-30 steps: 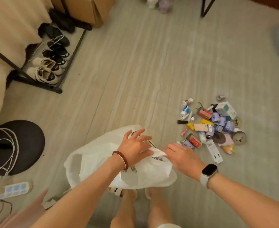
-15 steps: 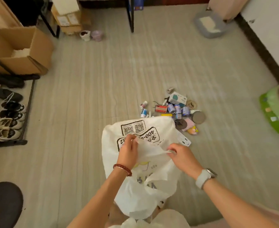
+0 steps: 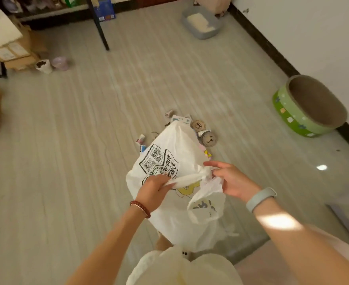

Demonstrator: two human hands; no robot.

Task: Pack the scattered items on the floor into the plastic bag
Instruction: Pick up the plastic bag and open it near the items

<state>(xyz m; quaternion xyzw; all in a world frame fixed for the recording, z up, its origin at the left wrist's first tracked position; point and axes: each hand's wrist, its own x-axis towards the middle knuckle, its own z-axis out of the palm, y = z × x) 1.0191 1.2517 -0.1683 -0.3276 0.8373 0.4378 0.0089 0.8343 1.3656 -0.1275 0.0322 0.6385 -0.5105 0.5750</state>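
A white plastic bag (image 3: 169, 210) with black QR codes and a yellow cartoon print hangs in front of me, lifted off the floor. My left hand (image 3: 154, 189) grips one twisted handle strip of the bag. My right hand (image 3: 230, 181) pinches the other end of that strip near its knot-like bunch. Beyond the bag, a pile of small items (image 3: 198, 128) lies on the floor: round tins, a small roll, a light box, small bottles. The bag hides much of the pile.
A green oval cardboard scratcher bed (image 3: 305, 109) stands by the right wall. A grey litter tray (image 3: 202, 24) sits at the back. Two small bowls (image 3: 52, 65) and cardboard boxes (image 3: 9, 48) are at the back left, near a black table leg (image 3: 99, 25).
The bag has come up off the floor. Both hands shifted from its flat mouth to gripping a twisted handle strip. My view swung right, so the pile now lies behind the bag.
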